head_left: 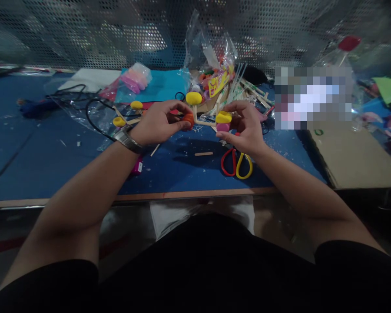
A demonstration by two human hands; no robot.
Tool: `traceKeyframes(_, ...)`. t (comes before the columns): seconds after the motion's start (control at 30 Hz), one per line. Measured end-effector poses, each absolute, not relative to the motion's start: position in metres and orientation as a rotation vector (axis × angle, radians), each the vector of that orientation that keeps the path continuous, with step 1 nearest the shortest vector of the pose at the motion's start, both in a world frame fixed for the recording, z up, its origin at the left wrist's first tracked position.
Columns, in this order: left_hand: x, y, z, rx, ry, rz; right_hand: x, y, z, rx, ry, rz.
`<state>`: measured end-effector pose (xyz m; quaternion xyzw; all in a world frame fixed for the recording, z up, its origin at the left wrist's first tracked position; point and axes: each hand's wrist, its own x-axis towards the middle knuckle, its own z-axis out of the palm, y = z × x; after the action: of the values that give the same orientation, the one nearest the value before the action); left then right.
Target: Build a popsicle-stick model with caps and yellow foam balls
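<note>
Above the table, both hands hold a small frame of wooden craft sticks (205, 123) joined by clay-like lumps. My left hand (156, 124) pinches an orange lump (189, 121) at its left end. On the right, the fingers of my right hand (247, 126) close on a yellow lump (223, 117) and a pink lump (223, 127), pressed one above the other. Another yellow lump (193, 98) tops an upright stick between the hands. Beyond my left wrist are more sticks with yellow lumps (136, 105), partly hidden.
Scissors (235, 161) with red and yellow handles lie below my right hand, near a loose stick (203, 154). Plastic bags (211, 56), blue paper (167, 82) and stick piles are behind. Cardboard (358, 156) lies at right. A perforated metal screen (117, 30) closes the back.
</note>
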<state>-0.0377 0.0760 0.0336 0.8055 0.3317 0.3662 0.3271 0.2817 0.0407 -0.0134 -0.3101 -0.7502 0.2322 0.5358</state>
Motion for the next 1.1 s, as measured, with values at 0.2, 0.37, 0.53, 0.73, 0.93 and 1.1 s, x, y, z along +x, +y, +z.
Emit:
traceKeyframes(0.2,-0.04,0.081,0.031,2.089,0.807,0.972,0.284,0.037,-0.01,-0.764,-1.882,0.452)
traceKeyframes(0.37,-0.041,0.081,0.031,2.104,0.839,0.951,0.283,0.041,-0.013,-0.732,-1.875,0.332)
traceKeyframes(0.53,-0.04,0.08,0.032,2.087,0.839,0.945,0.283,0.043,-0.013,-0.721,-1.883,0.267)
traceKeyframes(0.73,-0.04,0.079,0.032,2.037,0.846,0.925,0.284,0.043,-0.009,-0.687,-1.921,0.206)
traceKeyframes(0.93,-0.041,0.08,0.032,2.064,0.886,0.912,0.284,0.041,-0.01,-0.745,-1.901,0.282)
traceKeyframes(1.1,-0.041,0.079,0.033,2.126,0.901,0.922,0.28,0.033,-0.006,-0.783,-1.822,0.526)
